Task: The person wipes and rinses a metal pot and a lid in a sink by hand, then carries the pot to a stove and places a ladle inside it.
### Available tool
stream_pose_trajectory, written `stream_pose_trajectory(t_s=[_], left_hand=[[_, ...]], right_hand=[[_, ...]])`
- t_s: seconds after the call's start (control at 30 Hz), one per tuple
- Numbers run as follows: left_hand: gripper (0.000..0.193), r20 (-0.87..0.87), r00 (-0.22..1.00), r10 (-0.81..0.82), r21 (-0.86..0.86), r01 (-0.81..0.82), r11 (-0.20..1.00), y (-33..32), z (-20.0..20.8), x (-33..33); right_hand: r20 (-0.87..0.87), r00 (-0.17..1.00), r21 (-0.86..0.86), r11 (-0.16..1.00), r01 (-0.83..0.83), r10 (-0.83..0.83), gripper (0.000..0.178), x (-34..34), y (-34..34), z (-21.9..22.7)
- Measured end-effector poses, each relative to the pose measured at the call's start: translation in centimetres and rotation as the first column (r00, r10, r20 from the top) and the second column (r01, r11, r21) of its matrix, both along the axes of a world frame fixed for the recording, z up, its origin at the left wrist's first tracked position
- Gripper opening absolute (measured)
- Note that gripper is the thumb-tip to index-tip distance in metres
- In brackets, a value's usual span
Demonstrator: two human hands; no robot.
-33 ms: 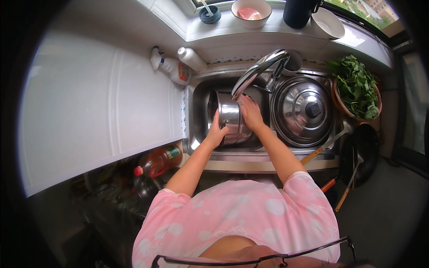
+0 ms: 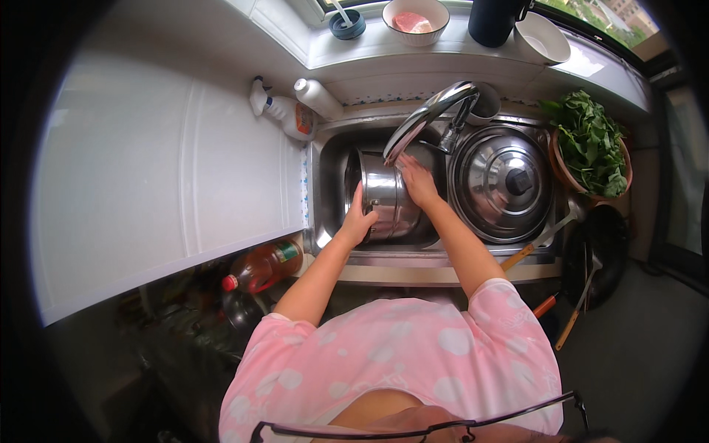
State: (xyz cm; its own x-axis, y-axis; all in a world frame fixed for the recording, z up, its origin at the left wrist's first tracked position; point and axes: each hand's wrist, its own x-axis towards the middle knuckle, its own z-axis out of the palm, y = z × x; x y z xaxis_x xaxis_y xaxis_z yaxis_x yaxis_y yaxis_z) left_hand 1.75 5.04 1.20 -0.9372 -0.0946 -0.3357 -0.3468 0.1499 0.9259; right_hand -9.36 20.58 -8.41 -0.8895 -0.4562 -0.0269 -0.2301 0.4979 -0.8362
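Observation:
A shiny steel pot lies tipped on its side in the left basin of the sink, its mouth facing left. My left hand grips it near the rim, thumb outside by a handle fitting; the fingers inside are mostly hidden. Against the outer wall of the pot, my right hand rests with its fingers stretched out. Just above these fingers ends the spout of the chrome faucet. I cannot make out whether water runs.
A domed steel lid covers the right basin. Beyond it stands a bowl of leafy greens. A spray bottle and a white bottle stand back left. Right of me are a dark wok and a wooden-handled spatula.
My right hand has shifted very slightly on the pot's wall. Otherwise the two frames look the same.

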Motion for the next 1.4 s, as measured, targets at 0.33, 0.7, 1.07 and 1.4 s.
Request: stream_pose_trajectory(t_s=[0.33, 0.7, 1.07, 1.4], left_hand=[[0.081, 0.104, 0.994, -0.027, 0.143, 0.012, 0.99, -1.0, -0.2, -1.7], [0.07, 0.231, 0.968, -0.097, 0.137, 0.066, 0.988, 0.1, 0.0, -7.6], [0.076, -0.014, 0.986, -0.168, -0.022, 0.168, 0.986, 0.0, -1.1, -4.5], [0.057, -0.081, 0.977, -0.197, -0.455, 0.14, 0.879, -0.5, -2.7, -8.3]], right_hand=[[0.01, 0.991, 0.011, 0.991, -0.134, 0.134, 0.037, 0.6, -2.9, 2.7], [-0.262, 0.946, 0.04, 0.982, -0.185, 0.189, 0.047, 5.6, 2.5, 2.6], [-0.103, 0.991, -0.019, 0.996, 0.089, -0.091, 0.046, 4.4, 1.5, 0.5], [-0.015, 0.981, 0.003, 0.982, 0.191, -0.191, 0.041, -0.2, -0.7, -1.1]])
